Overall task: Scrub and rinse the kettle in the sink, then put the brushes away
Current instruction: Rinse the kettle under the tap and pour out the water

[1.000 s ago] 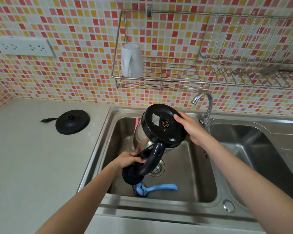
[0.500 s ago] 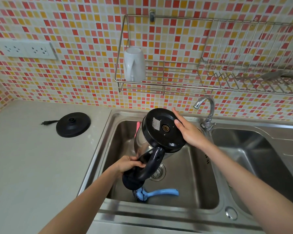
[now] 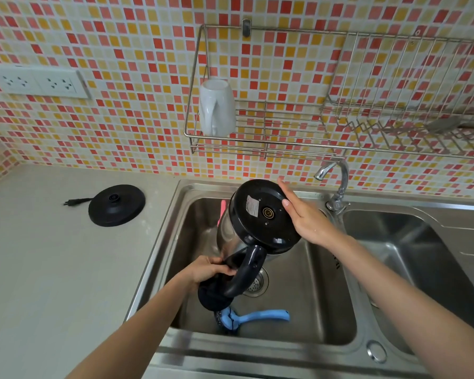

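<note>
A steel kettle (image 3: 260,214) with a black base and black handle is held upside down and tilted over the left sink basin (image 3: 320,291). My left hand (image 3: 208,269) grips its handle near the hanging open lid. My right hand (image 3: 304,214) lies flat with straight fingers against the rim of the kettle's black bottom. A blue brush (image 3: 257,317) lies on the basin floor at the front. A pink brush handle (image 3: 221,212) leans in the basin's far left corner, mostly hidden behind the kettle.
The kettle's black power base (image 3: 117,205) with its plug sits on the counter to the left. The tap (image 3: 337,184) stands between the two basins; no water is seen running. A wall rack (image 3: 285,127) holds a white mug (image 3: 216,108). A second basin (image 3: 411,255) lies to the right.
The kettle stays inverted over the basin. My right hand has loosened from cupping the base's edge to lying flat with straight fingers against it. The view has shifted slightly.
</note>
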